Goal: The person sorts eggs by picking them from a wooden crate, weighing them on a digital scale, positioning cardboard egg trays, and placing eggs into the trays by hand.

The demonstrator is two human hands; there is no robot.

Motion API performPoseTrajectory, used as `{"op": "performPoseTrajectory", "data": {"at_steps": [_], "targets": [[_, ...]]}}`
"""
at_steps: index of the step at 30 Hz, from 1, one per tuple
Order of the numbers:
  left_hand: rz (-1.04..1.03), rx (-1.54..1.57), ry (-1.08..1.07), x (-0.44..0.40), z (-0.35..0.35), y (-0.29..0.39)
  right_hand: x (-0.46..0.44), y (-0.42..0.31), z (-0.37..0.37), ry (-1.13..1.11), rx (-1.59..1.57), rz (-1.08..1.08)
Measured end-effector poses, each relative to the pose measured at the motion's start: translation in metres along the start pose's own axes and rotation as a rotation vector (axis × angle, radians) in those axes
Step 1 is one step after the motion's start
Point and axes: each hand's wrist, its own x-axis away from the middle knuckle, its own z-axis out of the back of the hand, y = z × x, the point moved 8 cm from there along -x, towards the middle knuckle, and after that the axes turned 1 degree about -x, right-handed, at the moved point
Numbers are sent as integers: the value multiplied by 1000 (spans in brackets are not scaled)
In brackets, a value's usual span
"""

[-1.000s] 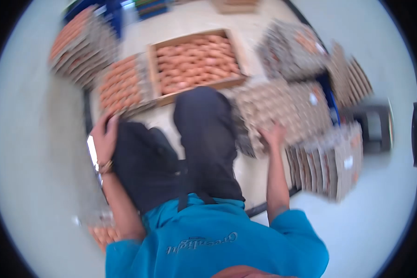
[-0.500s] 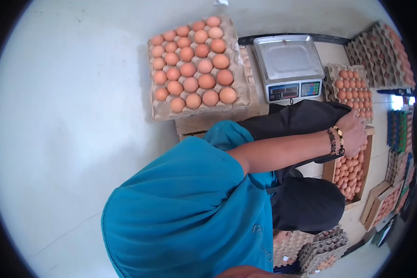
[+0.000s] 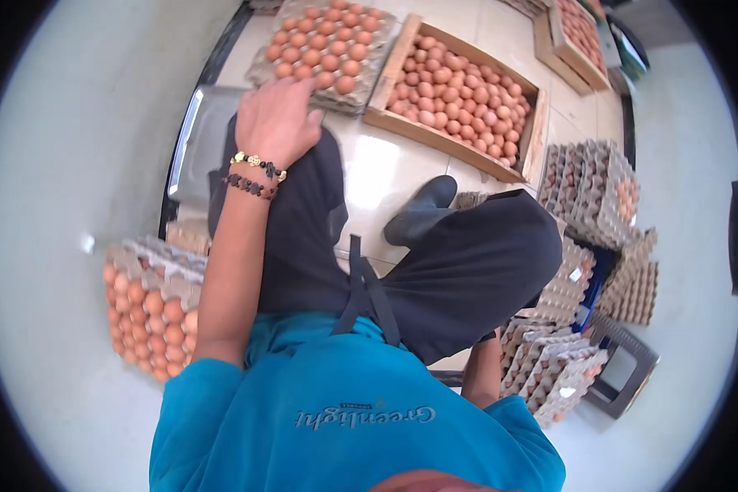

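Observation:
My left hand [image 3: 279, 123], with beaded bracelets at the wrist, is over my knee, at the near edge of an egg tray [image 3: 324, 49] full of brown eggs. Its thumb stands apart from the fingers, and nothing shows in it; the fingertips are partly hidden. To the right of that tray lies a wooden crate [image 3: 537, 135] heaped with brown eggs [image 3: 459, 94]. Only my right forearm [image 3: 482, 369] shows; its hand is hidden behind my right knee, near stacked grey trays [image 3: 541, 361].
A metal scale pan [image 3: 209, 135] is left of my left knee. Stacked egg trays [image 3: 152, 312] stand at the lower left. More tray stacks [image 3: 590, 193] and a grey plastic stool [image 3: 623, 369] are at the right. A second wooden crate [image 3: 562, 61] is at the top right.
The view has swung left to the scale, then back towards the crate. My left hand stays near the egg tray. My right hand, seen on a tray a second ago, is now hidden.

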Motion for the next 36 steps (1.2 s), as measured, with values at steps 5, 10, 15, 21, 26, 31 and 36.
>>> {"op": "performPoseTrajectory", "data": {"at_steps": [5, 10, 15, 21, 26, 31, 36], "targets": [[-75, 47, -283, -56, -87, 46, 12, 22, 6, 54, 63, -75], [-106, 246, -595, -100, -219, 103, 12, 25, -2, 74, 99, -88], [-83, 358, -555, -129, -321, 134, 7, 27, -12, 91, 126, -76], [164, 350, -610, -135, -394, 137, 6, 31, -17, 101, 149, -46], [147, 215, -502, -135, -395, 142, 6, 34, -22, 90, 167, -28], [726, 1002, -837, -124, -441, 103, -1, 28, -25, 104, 162, 6], [695, 2118, -682, -115, -285, 125, -14, 20, -30, 113, 153, 36]]}}
